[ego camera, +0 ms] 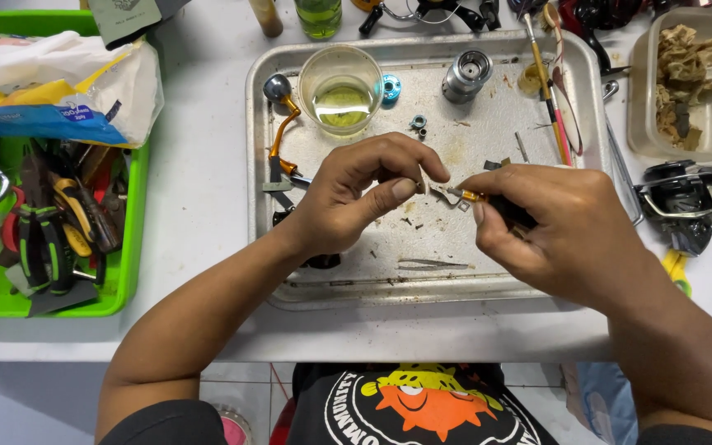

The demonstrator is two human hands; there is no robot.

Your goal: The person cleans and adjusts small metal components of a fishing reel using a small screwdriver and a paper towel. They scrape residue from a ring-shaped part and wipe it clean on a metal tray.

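Over the metal tray [261,165], a small metal part [424,180] is pinched in the left hand [356,198] and met by a gold-collared tool [475,196] gripped in the right hand [545,222], while the detached crank handle [283,124] and spool [465,77] suggest the fishing reel is far from reassembled.

white-blue-yellow bag [59,86] (crumpled) on green bin [129,247]

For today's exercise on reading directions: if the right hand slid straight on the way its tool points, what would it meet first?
The right hand points its small tool leftward. First in that line is the left hand, at the thumb and fingertips pinching a small part. They look almost touching, though depth is unclear.
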